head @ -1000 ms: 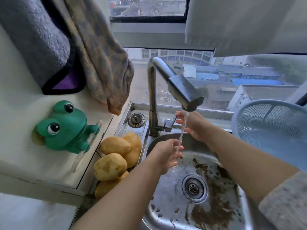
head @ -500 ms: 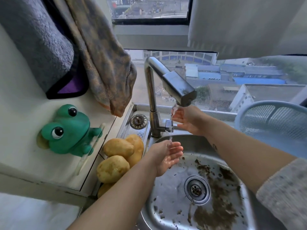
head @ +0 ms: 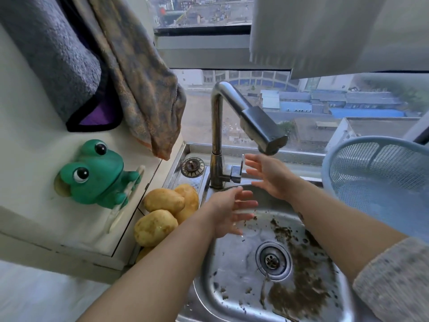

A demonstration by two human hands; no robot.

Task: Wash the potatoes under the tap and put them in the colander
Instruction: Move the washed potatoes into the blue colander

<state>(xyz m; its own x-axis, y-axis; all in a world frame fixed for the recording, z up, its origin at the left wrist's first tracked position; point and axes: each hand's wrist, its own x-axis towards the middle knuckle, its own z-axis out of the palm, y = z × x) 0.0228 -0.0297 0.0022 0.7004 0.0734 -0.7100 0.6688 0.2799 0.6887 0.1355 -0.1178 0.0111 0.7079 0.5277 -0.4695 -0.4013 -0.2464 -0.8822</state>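
left grip [head: 228,210] – fingers spread, empty | right grip [head: 270,176] – likewise | potatoes [head: 163,201] – left of both, untouched

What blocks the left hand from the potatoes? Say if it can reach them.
Probably yes. The left hand is open and empty over the sink, and the potatoes lie uncovered just beside it, with nothing between.

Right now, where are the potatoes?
In the head view the potatoes sit piled on the ledge left of the sink, between the frog and the tap.
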